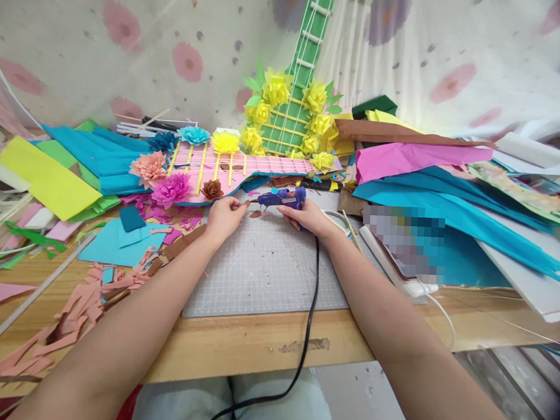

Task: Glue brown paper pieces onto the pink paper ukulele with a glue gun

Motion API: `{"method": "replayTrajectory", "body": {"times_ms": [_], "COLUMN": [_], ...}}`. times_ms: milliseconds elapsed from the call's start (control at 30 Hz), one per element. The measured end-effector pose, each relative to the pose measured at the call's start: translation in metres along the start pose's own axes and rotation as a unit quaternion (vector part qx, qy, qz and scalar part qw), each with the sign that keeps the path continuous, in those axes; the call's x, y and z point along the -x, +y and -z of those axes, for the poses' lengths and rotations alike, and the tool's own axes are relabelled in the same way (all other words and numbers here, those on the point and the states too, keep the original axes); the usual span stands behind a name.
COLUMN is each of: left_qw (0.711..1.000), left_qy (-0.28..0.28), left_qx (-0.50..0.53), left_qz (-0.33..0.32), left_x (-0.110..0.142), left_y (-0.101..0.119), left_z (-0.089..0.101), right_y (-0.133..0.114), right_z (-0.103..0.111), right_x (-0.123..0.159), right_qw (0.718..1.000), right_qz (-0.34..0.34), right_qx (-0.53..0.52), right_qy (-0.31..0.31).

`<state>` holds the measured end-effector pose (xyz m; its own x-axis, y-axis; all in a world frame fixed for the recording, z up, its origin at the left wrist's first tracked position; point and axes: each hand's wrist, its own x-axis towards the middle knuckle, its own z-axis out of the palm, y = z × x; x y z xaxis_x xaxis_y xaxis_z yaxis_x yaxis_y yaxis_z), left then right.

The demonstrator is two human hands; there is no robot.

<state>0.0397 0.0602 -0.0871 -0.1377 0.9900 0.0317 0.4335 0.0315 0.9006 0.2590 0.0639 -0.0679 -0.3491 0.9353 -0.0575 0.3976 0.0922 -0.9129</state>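
Note:
My right hand [307, 216] is wrapped round a blue hot glue gun [280, 198], whose nozzle points left. A black cord [314, 286] runs down from it over the table edge. My left hand [226, 217] pinches a small piece of brown paper [247, 203] right at the nozzle tip. Just below the tip, another brown paper scrap [255, 214] lies on the grey cutting mat [263, 271]. Behind my left hand lies a pink paper guitar [207, 173] with paper flowers, among them a brown flower [213, 190] close to my fingers.
A green paper guitar [288, 127] with yellow flowers stands upright at the back. Folded blue paper [447, 199] and a pink sheet [416, 160] are piled on the right, near a white power strip [393, 264]. Salmon paper scraps [78, 312] litter the left of the table.

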Motion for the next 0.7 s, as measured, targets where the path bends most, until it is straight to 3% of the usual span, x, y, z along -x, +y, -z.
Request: {"method": "replayTrajectory", "body": {"times_ms": [700], "left_qw": [0.999], "left_qy": [-0.002], "left_qx": [-0.031], "left_qz": [-0.031], "left_x": [0.0029], "left_y": [0.0005], "left_z": [-0.001], "right_y": [-0.0012], "right_z": [-0.001], "right_x": [0.0001], "right_qw": [1.0], "right_qz": [0.002], "right_qx": [-0.007], "right_qy": [0.016]}}
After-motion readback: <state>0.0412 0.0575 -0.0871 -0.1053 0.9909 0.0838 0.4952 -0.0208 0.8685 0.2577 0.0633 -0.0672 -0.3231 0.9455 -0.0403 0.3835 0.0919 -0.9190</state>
